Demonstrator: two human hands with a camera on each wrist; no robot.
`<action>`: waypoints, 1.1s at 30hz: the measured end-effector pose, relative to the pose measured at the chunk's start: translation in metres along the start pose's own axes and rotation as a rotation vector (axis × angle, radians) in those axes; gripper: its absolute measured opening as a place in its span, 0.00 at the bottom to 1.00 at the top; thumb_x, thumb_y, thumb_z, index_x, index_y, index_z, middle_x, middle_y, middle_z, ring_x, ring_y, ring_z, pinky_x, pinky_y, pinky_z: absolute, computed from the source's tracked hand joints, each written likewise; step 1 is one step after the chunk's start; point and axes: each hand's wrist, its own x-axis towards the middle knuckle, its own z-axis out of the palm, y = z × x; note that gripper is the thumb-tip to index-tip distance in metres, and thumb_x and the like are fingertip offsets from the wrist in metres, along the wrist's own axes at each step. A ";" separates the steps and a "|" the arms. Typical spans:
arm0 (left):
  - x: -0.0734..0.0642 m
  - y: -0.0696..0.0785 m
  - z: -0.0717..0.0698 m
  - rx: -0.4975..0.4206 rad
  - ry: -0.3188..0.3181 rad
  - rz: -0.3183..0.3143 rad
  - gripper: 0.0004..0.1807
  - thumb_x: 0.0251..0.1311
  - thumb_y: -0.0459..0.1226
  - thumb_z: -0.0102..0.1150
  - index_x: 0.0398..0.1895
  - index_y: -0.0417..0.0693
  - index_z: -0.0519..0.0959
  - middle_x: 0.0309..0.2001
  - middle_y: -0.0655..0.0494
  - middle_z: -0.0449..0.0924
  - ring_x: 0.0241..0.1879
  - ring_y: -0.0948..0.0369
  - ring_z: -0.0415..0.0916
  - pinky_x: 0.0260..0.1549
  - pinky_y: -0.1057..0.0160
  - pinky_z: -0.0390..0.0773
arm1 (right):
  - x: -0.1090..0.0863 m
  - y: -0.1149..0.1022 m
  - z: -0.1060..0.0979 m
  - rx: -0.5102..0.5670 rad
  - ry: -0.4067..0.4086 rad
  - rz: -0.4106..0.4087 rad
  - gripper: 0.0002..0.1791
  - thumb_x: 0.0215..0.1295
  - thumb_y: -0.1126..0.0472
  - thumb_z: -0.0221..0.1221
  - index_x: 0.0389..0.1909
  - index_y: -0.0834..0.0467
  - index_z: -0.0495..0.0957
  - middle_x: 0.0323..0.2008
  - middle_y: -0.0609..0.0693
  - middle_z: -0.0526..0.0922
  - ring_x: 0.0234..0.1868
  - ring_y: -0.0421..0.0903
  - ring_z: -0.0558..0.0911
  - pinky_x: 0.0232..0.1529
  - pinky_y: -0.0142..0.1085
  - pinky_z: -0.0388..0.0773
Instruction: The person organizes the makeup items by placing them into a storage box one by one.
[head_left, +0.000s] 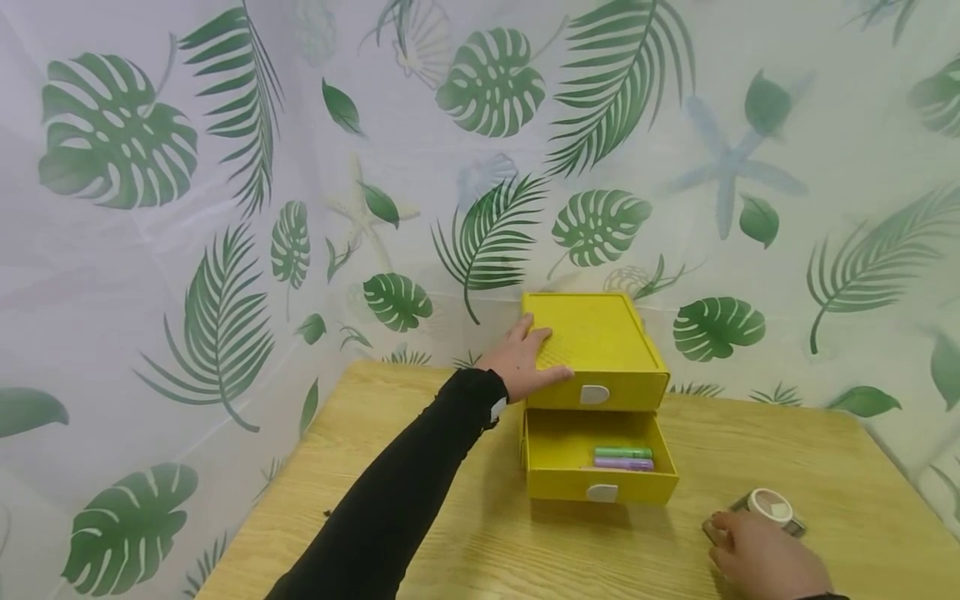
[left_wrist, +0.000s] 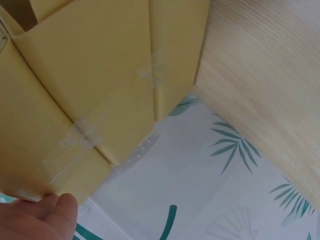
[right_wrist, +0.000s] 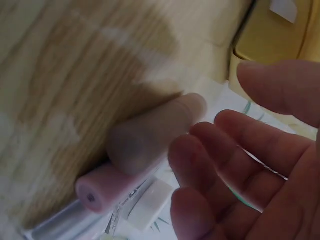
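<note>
My left hand (head_left: 525, 364) rests on the left side of a yellow two-drawer box (head_left: 600, 333), fingers spread over its top edge. In the left wrist view, my fingertips (left_wrist: 65, 207) touch the box's side. The lower drawer (head_left: 600, 483) is pulled out, with a green marker-like stick (head_left: 624, 452) and a purple one (head_left: 624, 463) inside. At the right, my right hand (head_left: 772, 554) is beside a round compact (head_left: 770, 505) on a flat dark-edged case. The right wrist view shows its fingers loosely bent near a beige tube (right_wrist: 155, 132) and a pink tube (right_wrist: 102, 190), holding neither.
The upper drawer (head_left: 555, 392) is closed, with a white pull tab. A silver item (right_wrist: 62, 222) and a white-rimmed piece (right_wrist: 150, 205) lie by the tubes. The wooden table (head_left: 420, 500) ends at a leaf-patterned curtain (head_left: 405, 208) behind and left.
</note>
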 end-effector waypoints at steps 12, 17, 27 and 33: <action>0.000 0.000 0.002 -0.008 -0.007 0.004 0.47 0.55 0.70 0.47 0.72 0.57 0.56 0.75 0.50 0.38 0.68 0.55 0.49 0.61 0.52 0.64 | 0.008 0.001 0.006 -0.101 0.045 0.026 0.17 0.61 0.51 0.60 0.46 0.58 0.80 0.40 0.54 0.81 0.41 0.56 0.78 0.40 0.57 0.77; 0.000 -0.001 0.001 -0.018 0.006 0.013 0.46 0.55 0.69 0.48 0.72 0.56 0.56 0.74 0.49 0.40 0.67 0.55 0.50 0.61 0.52 0.65 | 0.013 0.001 0.011 -0.044 0.052 -0.005 0.22 0.67 0.40 0.53 0.42 0.55 0.81 0.34 0.49 0.82 0.34 0.49 0.79 0.36 0.54 0.78; -0.003 -0.001 0.003 -0.031 -0.006 0.002 0.47 0.54 0.70 0.47 0.72 0.56 0.56 0.75 0.50 0.39 0.67 0.55 0.50 0.61 0.51 0.65 | 0.018 -0.001 0.021 -0.014 -0.014 -0.014 0.23 0.58 0.33 0.57 0.38 0.48 0.81 0.32 0.43 0.82 0.30 0.42 0.78 0.31 0.51 0.78; -0.002 -0.001 -0.001 -0.024 -0.008 0.002 0.47 0.55 0.70 0.47 0.72 0.56 0.55 0.75 0.50 0.38 0.68 0.56 0.48 0.61 0.52 0.65 | 0.018 -0.006 0.021 -0.041 0.032 -0.048 0.22 0.61 0.33 0.54 0.37 0.46 0.82 0.31 0.42 0.81 0.29 0.41 0.78 0.34 0.50 0.78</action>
